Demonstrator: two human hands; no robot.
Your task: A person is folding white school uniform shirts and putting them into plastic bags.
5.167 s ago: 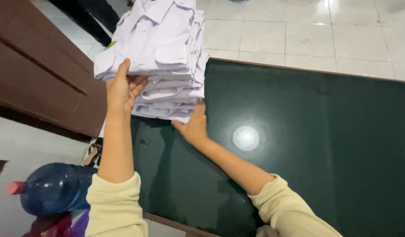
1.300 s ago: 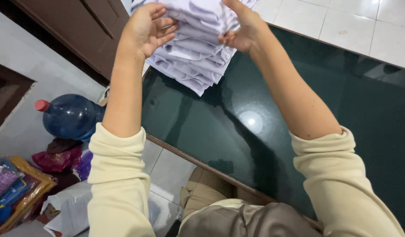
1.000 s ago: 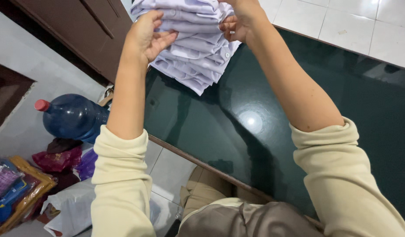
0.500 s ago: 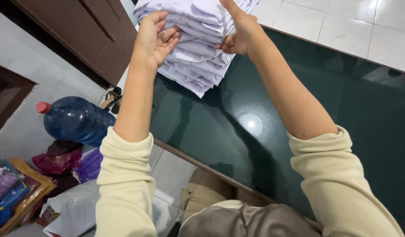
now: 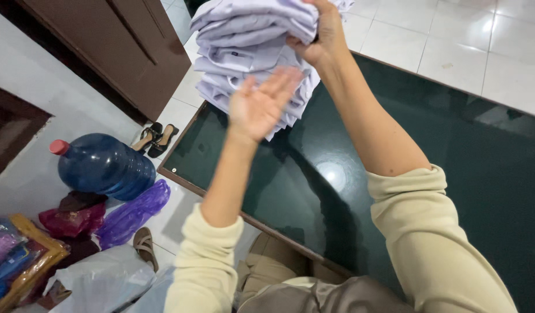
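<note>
A tall stack of folded white shirts stands at the far left corner of the dark green glass table. My right hand grips the upper shirts of the stack from the right side, fingers curled into the fabric. In front of the stack, my left hand is lifted off the cloth, palm flat and fingers spread, holding nothing. Both arms wear cream sleeves pushed up.
A large blue water jug lies on the floor left of the table, with a purple plastic bag, dark sandals and bags of cloth nearby. A brown wooden door stands at upper left. White floor tiles lie beyond the table.
My left hand has come off the side of the shirt stack and now hovers open in front of it. My right hand stays gripped on the upper shirts.
</note>
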